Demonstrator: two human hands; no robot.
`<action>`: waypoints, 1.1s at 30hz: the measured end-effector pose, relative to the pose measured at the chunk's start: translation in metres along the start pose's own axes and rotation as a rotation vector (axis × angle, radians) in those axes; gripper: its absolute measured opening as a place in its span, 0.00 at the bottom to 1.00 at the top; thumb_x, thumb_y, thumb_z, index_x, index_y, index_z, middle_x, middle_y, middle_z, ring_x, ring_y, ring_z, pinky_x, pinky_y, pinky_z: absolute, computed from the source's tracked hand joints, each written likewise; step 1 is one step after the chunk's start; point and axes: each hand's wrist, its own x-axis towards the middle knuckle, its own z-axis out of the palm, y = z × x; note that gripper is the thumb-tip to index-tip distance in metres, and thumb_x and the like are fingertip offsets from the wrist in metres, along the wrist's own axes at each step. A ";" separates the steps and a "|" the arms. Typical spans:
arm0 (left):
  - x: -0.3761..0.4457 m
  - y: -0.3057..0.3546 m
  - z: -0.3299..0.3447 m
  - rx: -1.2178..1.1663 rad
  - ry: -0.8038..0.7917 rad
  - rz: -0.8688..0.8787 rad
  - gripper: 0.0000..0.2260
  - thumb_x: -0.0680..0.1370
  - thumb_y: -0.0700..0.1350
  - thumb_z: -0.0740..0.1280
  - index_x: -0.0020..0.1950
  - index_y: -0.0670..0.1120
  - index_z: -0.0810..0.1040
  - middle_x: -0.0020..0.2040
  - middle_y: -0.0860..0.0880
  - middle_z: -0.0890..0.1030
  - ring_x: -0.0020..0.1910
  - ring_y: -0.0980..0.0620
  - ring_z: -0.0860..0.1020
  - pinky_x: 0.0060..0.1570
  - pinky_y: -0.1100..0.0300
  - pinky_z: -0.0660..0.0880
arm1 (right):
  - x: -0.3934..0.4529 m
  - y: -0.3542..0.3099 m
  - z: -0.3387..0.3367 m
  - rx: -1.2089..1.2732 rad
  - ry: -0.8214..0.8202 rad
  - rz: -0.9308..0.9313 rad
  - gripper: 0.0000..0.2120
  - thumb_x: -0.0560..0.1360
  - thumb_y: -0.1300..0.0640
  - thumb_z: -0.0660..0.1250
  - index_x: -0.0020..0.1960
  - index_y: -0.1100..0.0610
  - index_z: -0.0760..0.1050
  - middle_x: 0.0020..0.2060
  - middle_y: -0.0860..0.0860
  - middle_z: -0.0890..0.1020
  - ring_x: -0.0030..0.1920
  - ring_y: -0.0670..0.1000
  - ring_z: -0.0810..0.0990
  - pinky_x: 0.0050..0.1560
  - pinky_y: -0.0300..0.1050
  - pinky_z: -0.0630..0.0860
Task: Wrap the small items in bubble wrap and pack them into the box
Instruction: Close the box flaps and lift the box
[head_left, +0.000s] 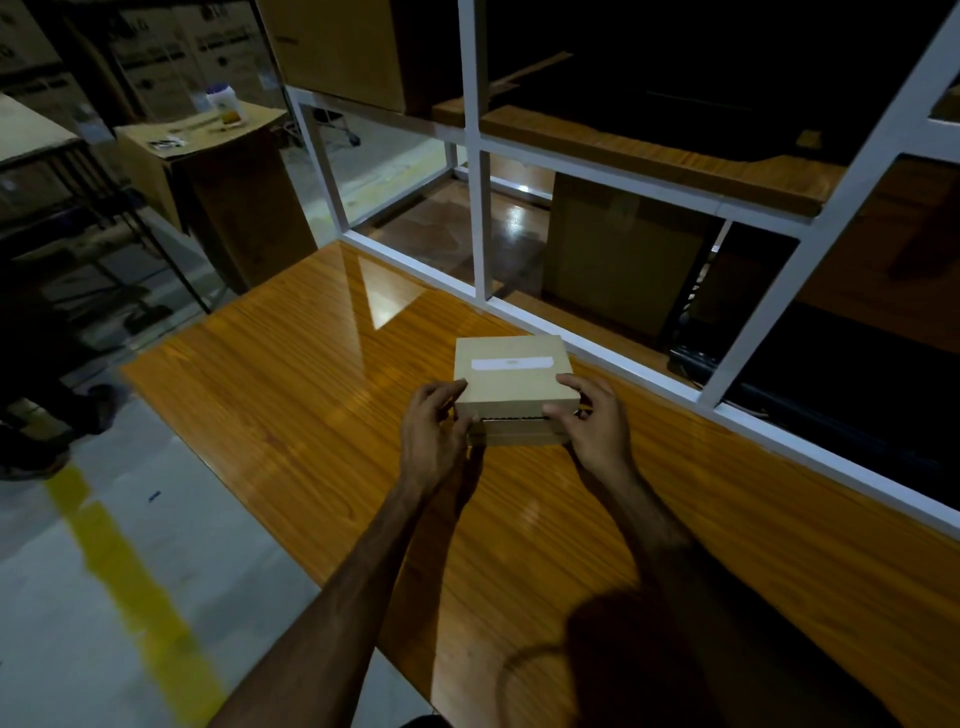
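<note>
A small tan cardboard box (511, 382) with a white label strip on its lid sits on the glossy wooden table (291, 395), close to the white shelf frame. My left hand (434, 439) grips the box's near left corner, fingers on the lid's edge. On the near right corner rests my right hand (592, 426), thumb on the front, fingers on top. The lid stands slightly raised at the front, with a dark gap under it. No bubble wrap or small items are in view.
A white metal shelf frame (480, 150) rises right behind the box, with cardboard boxes (618, 260) on its wooden shelves. At the far left a tall carton (218, 171) carries a white jar (224, 106). The floor to the left has a yellow line (130, 582).
</note>
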 end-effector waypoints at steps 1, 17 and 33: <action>0.000 0.000 0.000 0.017 0.001 0.007 0.21 0.81 0.47 0.74 0.72 0.43 0.78 0.69 0.44 0.75 0.67 0.49 0.76 0.62 0.53 0.82 | -0.001 0.001 0.000 -0.019 0.006 -0.003 0.23 0.77 0.53 0.77 0.71 0.49 0.78 0.69 0.49 0.74 0.66 0.48 0.72 0.47 0.32 0.74; -0.006 0.000 0.001 0.155 -0.026 0.128 0.16 0.81 0.38 0.71 0.69 0.42 0.81 0.75 0.39 0.70 0.70 0.56 0.69 0.61 0.70 0.75 | -0.012 0.017 0.005 -0.099 0.068 -0.098 0.13 0.79 0.59 0.74 0.63 0.53 0.83 0.65 0.44 0.70 0.67 0.44 0.70 0.50 0.33 0.78; -0.021 0.000 0.015 0.750 -0.128 0.429 0.26 0.79 0.55 0.69 0.76 0.48 0.75 0.68 0.36 0.78 0.68 0.35 0.76 0.65 0.37 0.76 | -0.023 0.025 0.008 -0.603 0.088 -0.413 0.17 0.76 0.62 0.77 0.64 0.54 0.83 0.64 0.55 0.79 0.67 0.55 0.74 0.63 0.56 0.77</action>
